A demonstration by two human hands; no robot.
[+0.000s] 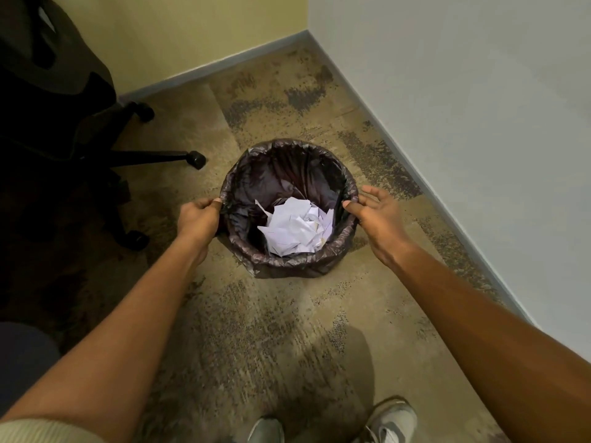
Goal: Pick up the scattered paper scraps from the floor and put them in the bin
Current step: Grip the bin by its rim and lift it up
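A round bin (pixel 289 263) lined with a dark plastic bag stands on the carpet in the middle of the view. White crumpled paper scraps (pixel 295 227) lie piled inside it. My left hand (pixel 198 219) pinches the bin's left rim between thumb and fingers. On the opposite side my right hand (pixel 379 215) grips the right rim, thumb on the inner edge and the other fingers spread outside. No loose scraps show on the carpet around the bin.
A black office chair (pixel 57 123) with wheeled legs stands at the left, one caster (pixel 196 159) close to the bin. Two walls meet in a corner (pixel 307 33) behind the bin; the right wall runs diagonally nearby. My two shoes (pixel 390 420) show at the bottom.
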